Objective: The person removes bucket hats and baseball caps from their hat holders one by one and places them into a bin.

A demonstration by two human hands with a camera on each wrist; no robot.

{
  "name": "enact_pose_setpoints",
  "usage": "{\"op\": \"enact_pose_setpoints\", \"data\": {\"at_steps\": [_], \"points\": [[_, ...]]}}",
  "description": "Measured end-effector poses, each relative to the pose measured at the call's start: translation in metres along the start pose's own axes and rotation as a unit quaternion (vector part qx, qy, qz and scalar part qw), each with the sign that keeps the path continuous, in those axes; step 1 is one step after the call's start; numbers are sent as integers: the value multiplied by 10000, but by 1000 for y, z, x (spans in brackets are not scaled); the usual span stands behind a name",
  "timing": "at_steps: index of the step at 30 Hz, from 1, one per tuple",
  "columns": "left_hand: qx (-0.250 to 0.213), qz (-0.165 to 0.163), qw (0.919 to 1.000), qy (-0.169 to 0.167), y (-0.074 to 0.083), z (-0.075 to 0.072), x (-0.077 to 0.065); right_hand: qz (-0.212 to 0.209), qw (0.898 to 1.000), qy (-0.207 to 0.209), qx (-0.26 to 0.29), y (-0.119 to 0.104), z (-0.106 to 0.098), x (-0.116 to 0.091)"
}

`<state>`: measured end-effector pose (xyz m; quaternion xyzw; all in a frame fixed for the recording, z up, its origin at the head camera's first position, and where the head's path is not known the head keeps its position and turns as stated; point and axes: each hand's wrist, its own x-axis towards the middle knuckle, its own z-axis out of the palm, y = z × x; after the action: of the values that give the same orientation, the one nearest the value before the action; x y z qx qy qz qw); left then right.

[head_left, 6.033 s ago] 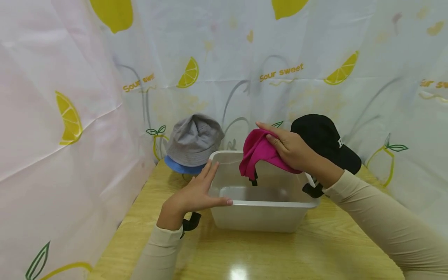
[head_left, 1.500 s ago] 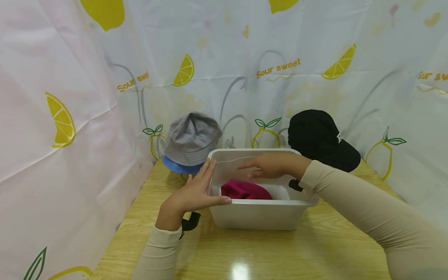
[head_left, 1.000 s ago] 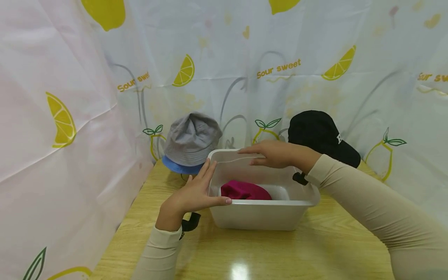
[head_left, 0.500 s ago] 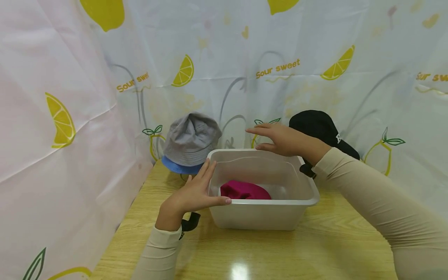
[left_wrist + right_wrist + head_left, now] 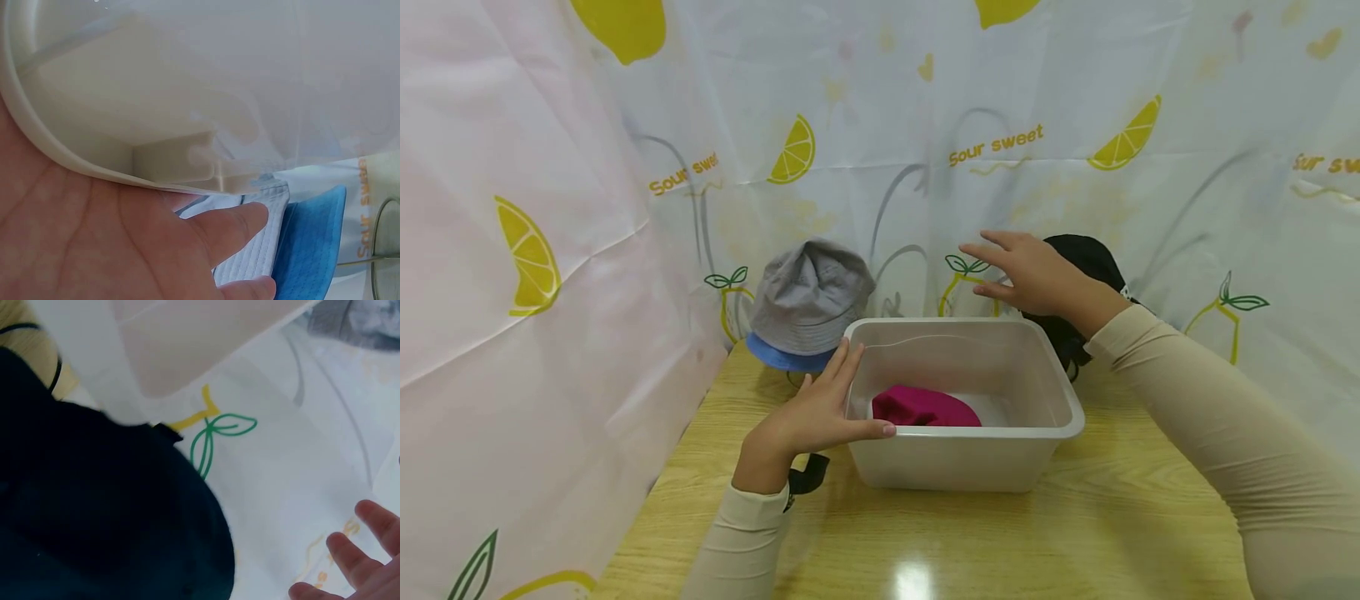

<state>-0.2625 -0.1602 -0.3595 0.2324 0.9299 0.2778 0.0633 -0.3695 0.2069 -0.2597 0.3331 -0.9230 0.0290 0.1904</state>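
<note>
Rested left hand (image 5: 812, 421) on rim of tub (image 5: 955, 462), fingers straight; held right hand (image 5: 1043, 273) near black cap (image 5: 131, 506), fingers parted, empty. Saw pink hat (image 5: 928, 408) inside tub. Likely needed steady bracing, gentle crown pinch.

Glossy yellowish wood-grain table (image 5: 857, 550), a pale rectangular plastic bin (image 5: 951, 462) upright on its top

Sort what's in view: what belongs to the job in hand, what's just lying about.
Job, apparently:
off-white rectangular plastic tub, touched by left grip
magenta fabric cap inside it
black cloth cap beside right grip

Lying about:
grey fabric bucket hat, blue brim beneath (perhaps waiting)
white lemon-print backdrop
</note>
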Motion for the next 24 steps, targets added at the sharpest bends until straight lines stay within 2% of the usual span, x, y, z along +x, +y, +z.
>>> {"op": "enact_pose_setpoints", "data": {"at_steps": [12, 24], "points": [[-7, 69, 10000, 32, 1, -1, -1, 736, 9971, -108, -152, 22, -8, -3], [-27, 32, 10000, -14, 0, 0, 0, 1393, 9899, -170, -226, 43, -4, -14]]}}
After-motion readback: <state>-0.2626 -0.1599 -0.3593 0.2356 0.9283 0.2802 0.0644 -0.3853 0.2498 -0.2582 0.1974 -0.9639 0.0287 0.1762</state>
